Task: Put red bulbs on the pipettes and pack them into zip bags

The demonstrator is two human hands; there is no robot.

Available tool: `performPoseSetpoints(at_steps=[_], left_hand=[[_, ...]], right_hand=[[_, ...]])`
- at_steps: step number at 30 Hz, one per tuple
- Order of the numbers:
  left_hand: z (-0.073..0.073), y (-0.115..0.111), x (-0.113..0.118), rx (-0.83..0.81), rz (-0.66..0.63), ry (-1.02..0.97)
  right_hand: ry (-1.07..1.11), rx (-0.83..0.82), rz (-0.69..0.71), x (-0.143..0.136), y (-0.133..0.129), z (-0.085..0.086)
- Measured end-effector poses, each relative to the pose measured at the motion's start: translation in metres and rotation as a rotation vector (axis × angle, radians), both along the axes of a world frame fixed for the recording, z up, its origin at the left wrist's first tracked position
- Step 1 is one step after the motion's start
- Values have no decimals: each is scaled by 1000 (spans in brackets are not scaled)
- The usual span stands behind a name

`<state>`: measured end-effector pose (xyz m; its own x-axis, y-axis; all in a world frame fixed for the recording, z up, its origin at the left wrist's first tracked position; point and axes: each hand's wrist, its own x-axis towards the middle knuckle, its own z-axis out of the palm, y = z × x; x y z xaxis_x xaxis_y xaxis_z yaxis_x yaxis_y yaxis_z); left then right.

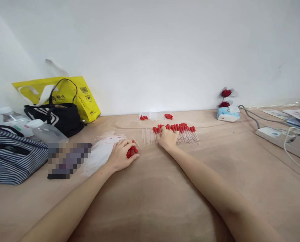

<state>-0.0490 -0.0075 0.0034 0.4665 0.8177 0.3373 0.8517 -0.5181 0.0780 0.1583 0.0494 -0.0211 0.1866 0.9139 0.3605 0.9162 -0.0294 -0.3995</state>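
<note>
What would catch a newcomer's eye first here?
Probably the row of red-tipped sticks at the right hand, vivid against the brown tabletop. Next come the big yellow bag on the left, behind a black bag, and the red flowers on the right.

1 black bag (pixel 61 119). Relative to it: 1 yellow bag (pixel 89 101) behind, 2 capped bottles (pixel 48 130) beside, 1 striped bag (pixel 16 156) in front; rightward, 2 roses (pixel 226 93), red-tipped sticks (pixel 184 129) too crowded to count.

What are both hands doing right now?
Left hand: open, curved around a small pile of red pieces.
Right hand: fingers bent down at the row of red-topped sticks; can't tell if they're holding one.
</note>
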Motion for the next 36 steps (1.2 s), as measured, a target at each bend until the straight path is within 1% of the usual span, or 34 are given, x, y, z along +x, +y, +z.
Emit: performPoseSetpoints(at_steps=[4,6,9,11,14,17,21,24,26,29,31,33,36], left_hand=[[3,0,-6,9,-58,24],[4,0,-6,10,-60,30],[5,-1,-2,35,-11,46],[2,-2,0,71,34,61],[-3,-1,4,147,65,61],[-7,0,9,227,68,48],[-7,-3,16,282,74,32],[-6,-9,20,277,51,-28],[-5,-13,22,260,-6,-94],[-4,-18,25,206,-142,-179],[-4,-20,28,145,-222,-186],[-5,-20,32,98,-245,-169],[-10,-19,36,89,-203,-126]], right_hand=[[-54,59,65,-6,-6,2],[-68,86,140,-16,-11,4],[-73,61,293,-38,-21,7],[-86,9,363,-53,-27,9],[-130,-85,383,-65,-32,13],[-174,-110,376,-63,-34,16],[-226,-113,380,-40,-47,17],[-264,-108,371,-10,-64,12],[-258,-87,367,16,-76,5],[-222,-37,360,58,-88,-4],[-184,-4,402,81,-90,-7],[-137,31,466,95,-90,-8],[-76,64,525,98,-87,-6]])
